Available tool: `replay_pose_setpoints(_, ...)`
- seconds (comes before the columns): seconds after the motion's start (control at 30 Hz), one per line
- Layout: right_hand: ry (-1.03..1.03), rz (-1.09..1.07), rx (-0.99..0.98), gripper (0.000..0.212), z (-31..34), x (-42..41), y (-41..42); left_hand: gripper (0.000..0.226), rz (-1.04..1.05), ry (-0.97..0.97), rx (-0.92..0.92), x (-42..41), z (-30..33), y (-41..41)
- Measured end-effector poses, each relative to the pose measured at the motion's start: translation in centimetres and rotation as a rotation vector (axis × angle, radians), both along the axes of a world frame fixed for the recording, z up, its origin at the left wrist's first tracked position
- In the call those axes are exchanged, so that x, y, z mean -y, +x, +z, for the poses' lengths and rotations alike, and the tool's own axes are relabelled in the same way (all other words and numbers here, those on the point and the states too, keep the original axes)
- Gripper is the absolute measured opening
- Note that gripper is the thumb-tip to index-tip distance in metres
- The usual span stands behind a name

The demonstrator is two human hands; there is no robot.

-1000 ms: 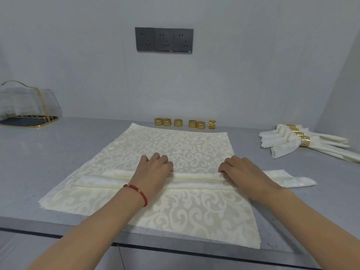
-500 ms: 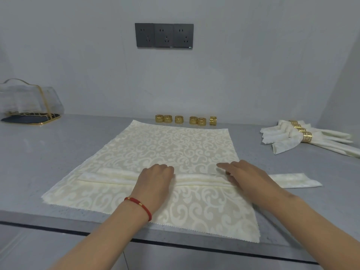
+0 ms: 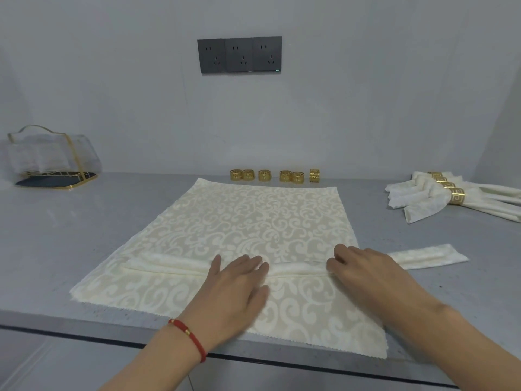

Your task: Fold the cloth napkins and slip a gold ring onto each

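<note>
The napkin (image 3: 253, 221) lies flat on the desk (image 3: 70, 235), a narrow folded band across it. Both hands rest on that band — left hand (image 3: 234, 286) with fingers straight and together, right hand (image 3: 366, 275) with fingers flat, tips on the fold. Gold rings (image 3: 275, 175) sit just beyond the napkin's far edge.

Both hands (image 3: 304, 280) press the folded napkin (image 3: 296, 270).

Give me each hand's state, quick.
Left hand: open, pressing flat on the folded napkin strip.
Right hand: open, fingers resting on the strip.
</note>
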State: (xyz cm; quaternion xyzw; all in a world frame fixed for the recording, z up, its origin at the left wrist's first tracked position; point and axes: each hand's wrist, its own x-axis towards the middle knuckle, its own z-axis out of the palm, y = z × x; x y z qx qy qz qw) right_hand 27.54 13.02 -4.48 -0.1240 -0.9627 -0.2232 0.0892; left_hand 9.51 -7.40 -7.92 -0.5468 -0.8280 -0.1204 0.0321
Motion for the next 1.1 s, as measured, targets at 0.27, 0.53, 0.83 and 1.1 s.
replay_pose_setpoints(0.27,-0.357,-0.124,-0.145,0.032,4.2,4.6,-9.0,0.052,0.06,0.037,0.061,0.0,-0.4,1.3)
replay_pose_setpoints(0.53,-0.646,-0.257,-0.008,0.072,-3.0,1.3,-9.8,0.05,0.084,0.049,0.153,0.0,-0.1,1.4)
replay_pose_setpoints(0.83,-0.39,-0.82,-0.026,0.081,-1.1,-7.2,-2.3,0.048,0.092,0.042,0.157,0.2,-0.1,1.5)
replay_pose_setpoints(1.1,-0.542,-0.019,0.136,0.071,-1.9,1.7,-7.5,0.048,0.02,-0.135,0.244,0.2,1.8,0.3)
